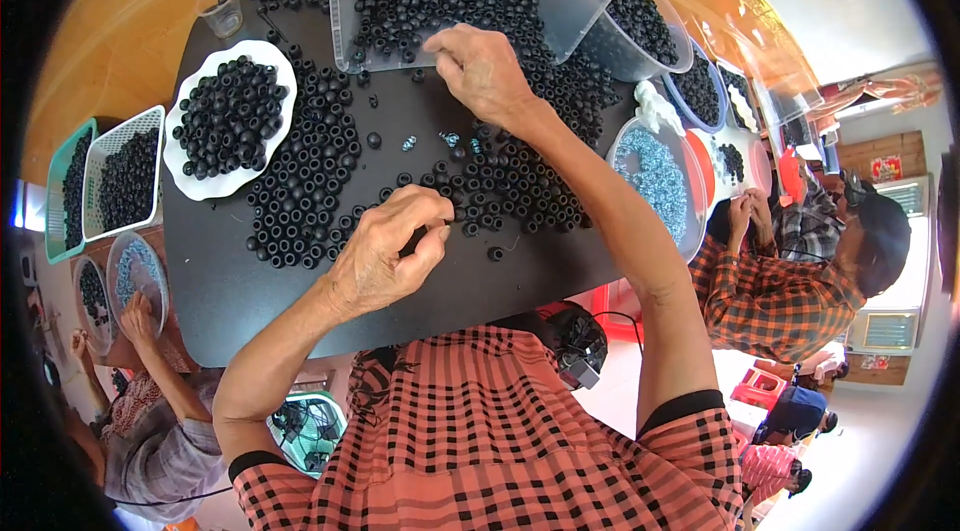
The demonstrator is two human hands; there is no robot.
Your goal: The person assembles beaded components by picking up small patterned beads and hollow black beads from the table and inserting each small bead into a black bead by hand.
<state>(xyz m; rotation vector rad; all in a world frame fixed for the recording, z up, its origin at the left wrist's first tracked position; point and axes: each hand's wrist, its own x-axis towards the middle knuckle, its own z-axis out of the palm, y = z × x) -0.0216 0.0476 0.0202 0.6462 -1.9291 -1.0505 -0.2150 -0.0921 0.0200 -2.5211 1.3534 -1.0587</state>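
My left hand is closed above the near edge of the black beads on the dark table. Its thumb and fingers curl together, and whatever they hold is hidden. Farther off, my right hand reaches to the near edge of a clear plastic bin with black beads inside. Its fingers are bent inward, and anything between them is too small to make out. Between the hands lie a few small blue glittery pieces and a single black bead. Another loose bead sits near the table's front.
A scalloped white plate of beads stands left, beyond it a clear cup and a white basket. On the right are a bead-filled tub and a bowl of blue pieces. People sit on both sides.
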